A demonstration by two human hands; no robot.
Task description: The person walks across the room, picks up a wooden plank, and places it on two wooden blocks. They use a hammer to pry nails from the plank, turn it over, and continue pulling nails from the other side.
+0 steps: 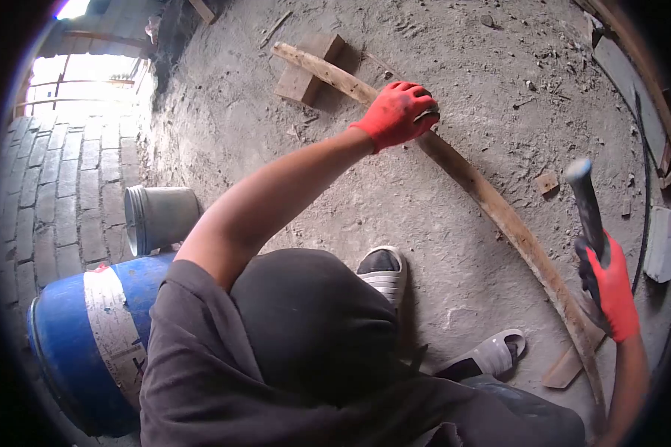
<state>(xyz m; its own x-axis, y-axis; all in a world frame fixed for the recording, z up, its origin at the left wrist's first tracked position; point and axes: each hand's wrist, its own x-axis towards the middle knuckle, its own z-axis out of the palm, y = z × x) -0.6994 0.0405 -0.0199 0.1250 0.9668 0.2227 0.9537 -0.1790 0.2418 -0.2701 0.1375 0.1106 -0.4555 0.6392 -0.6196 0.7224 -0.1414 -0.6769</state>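
Note:
A long, narrow wooden board (492, 201) runs from the upper middle to the lower right and looks curved in this view. Its upper end lies over a short wooden block (298, 84), its lower end over another wood piece (564, 366). My left hand (399, 115), in a red glove, is closed around the board's upper part; the fingertips are partly hidden. At the right, my right hand (611, 290), in a red and black glove, is wrapped round the dark handle of a hammer-like tool (587, 201), which stands up with its blue-grey end at the top.
A blue barrel (74, 335) lies at the lower left beside a grey bucket (164, 216). A small wood block (547, 183) rests on the rough ground (335, 201). Planks (634, 97) line the right edge. My sandalled feet are below the board.

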